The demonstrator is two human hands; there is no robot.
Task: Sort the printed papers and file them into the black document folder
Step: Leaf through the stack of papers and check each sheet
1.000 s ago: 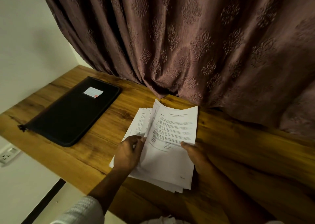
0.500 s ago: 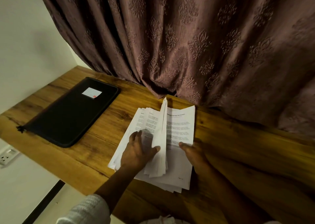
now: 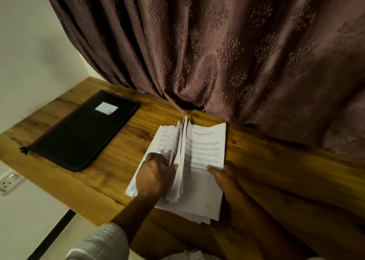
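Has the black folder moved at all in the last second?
No. The black folder lies closed in the same spot, its far corner equally near the curtain, while only the papers get leafed.

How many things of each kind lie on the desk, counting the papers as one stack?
Folder: 1
Paper stack: 1
Hands on the stack: 2, left hand and right hand
Total: 4
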